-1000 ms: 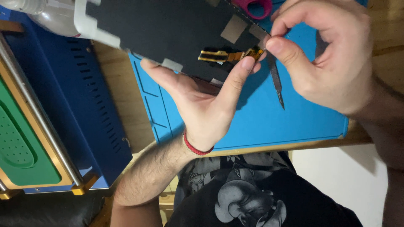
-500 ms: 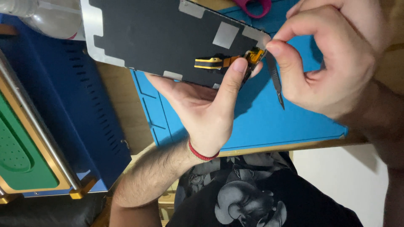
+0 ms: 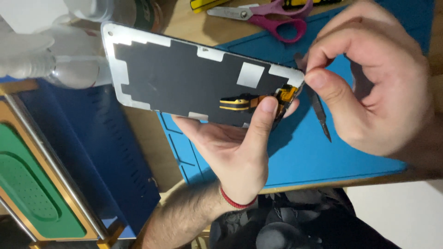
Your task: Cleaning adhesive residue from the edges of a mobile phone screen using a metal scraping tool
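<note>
The phone screen panel [image 3: 194, 83] has dropped lower, left hand [image 3: 230, 147] gripping it, right hand [image 3: 369, 92] pinching tweezers [image 3: 318, 108].

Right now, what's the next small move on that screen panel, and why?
Probably ease the right hand fingertips along the orange flex cable at the panel corner. The left hand thumb already pins the cable's base, and the dark tool stays tucked aside.

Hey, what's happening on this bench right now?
A person holds a phone screen panel, back side up, over a blue work mat. The left hand cradles it, thumb by the orange flex cable. The right hand pinches the panel's corner while holding a dark pointed tool. Pink scissors lie behind.
</note>
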